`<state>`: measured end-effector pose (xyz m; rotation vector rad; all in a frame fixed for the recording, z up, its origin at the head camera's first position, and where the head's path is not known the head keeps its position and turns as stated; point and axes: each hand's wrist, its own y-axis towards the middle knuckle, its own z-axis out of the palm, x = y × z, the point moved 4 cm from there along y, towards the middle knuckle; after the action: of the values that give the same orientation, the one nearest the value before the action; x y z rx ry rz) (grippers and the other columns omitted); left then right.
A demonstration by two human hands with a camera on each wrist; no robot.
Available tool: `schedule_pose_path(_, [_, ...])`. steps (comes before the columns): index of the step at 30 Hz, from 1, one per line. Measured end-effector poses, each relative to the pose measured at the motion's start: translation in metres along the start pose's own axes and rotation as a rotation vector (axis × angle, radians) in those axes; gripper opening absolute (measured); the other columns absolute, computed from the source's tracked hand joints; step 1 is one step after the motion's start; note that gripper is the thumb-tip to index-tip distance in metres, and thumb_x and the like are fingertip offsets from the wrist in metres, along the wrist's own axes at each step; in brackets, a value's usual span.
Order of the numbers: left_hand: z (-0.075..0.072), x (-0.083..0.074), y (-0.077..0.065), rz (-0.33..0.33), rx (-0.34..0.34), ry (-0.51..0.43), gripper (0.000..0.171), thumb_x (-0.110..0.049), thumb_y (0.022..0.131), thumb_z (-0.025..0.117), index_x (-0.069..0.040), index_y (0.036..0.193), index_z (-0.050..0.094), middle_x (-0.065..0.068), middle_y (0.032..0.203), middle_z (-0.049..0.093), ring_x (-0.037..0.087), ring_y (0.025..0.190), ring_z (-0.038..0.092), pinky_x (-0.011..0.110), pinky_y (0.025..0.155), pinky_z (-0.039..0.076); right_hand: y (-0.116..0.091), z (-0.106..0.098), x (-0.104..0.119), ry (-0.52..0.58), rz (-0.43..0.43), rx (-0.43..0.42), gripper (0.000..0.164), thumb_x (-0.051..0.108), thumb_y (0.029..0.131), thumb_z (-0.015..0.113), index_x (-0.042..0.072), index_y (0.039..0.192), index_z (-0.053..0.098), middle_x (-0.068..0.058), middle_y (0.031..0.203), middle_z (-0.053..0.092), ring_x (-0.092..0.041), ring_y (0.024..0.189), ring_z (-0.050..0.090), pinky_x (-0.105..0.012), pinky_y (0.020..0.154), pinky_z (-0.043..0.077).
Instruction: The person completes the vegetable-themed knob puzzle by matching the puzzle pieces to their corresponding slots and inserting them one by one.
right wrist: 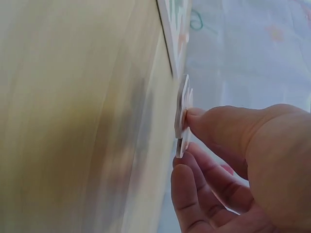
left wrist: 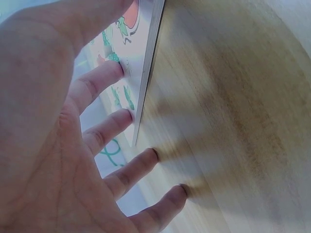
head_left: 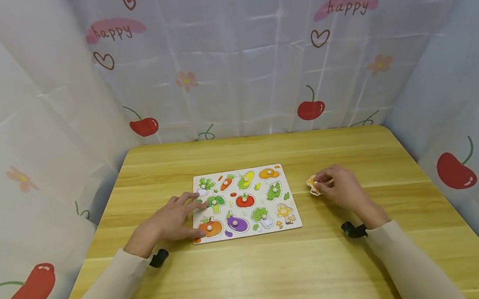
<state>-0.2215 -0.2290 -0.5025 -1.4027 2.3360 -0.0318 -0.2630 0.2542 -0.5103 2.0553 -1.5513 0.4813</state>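
Observation:
A vegetable peg puzzle board (head_left: 258,198) lies flat on the table. My left hand (head_left: 170,220) is at its left side with fingers spread, index fingertip by the broccoli piece (head_left: 216,203) and thumb by the pumpkin piece (head_left: 210,227). In the left wrist view, two fingertips overlap the board (left wrist: 138,63) and two reach beyond its edge over the wood. To the right of the board, my right hand (head_left: 343,189) pinches a mushroom puzzle piece (head_left: 311,186) between thumb and fingers. Seen from the right wrist, this piece (right wrist: 181,109) stands edge-on, close over the table.
The board's lower right corner shows a mushroom picture (head_left: 284,210) without a knob. Knobbed pieces, among them an eggplant (head_left: 237,223) and a tomato (head_left: 244,200), sit in the board. Cherry-printed curtains (head_left: 237,94) surround the wooden table (head_left: 248,284) at the back and sides.

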Motion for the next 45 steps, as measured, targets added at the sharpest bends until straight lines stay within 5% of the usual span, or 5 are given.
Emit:
schedule_pose_path(19, [-0.002,0.0,-0.004,0.035,-0.019,-0.004,0.085,-0.061,0.103,0.086,-0.026,0.175,0.057,0.017,0.185,0.039,0.058,0.155,0.049,0.079,0.121,0.053,-0.016,0.036,0.047,0.04,-0.116,0.168,0.004,0.009,0.107,0.085,0.006,0.109,0.086,-0.013,0.125,0.081,-0.026,0.108,0.081,-0.044,0.092,0.072])
schedule_pose_path(30, [0.002,0.002,0.001,-0.007,-0.001,0.002,0.086,-0.054,0.102,0.088,-0.025,0.176,0.054,0.016,0.187,0.037,0.054,0.159,0.048,0.073,0.125,0.053,-0.022,0.055,0.067,0.01,-0.183,0.223,0.004,0.01,0.105,0.087,0.013,0.108,0.089,-0.006,0.122,0.081,-0.015,0.101,0.07,-0.034,0.09,0.062])
schedule_pose_path(45, [0.0,-0.002,-0.002,0.008,-0.007,-0.011,0.085,-0.054,0.101,0.089,-0.023,0.174,0.058,0.018,0.186,0.039,0.056,0.158,0.049,0.073,0.125,0.053,-0.025,0.059,0.075,0.023,-0.196,0.212,0.006,0.009,0.104,0.089,0.012,0.109,0.089,-0.003,0.118,0.079,-0.013,0.094,0.066,-0.027,0.083,0.058])
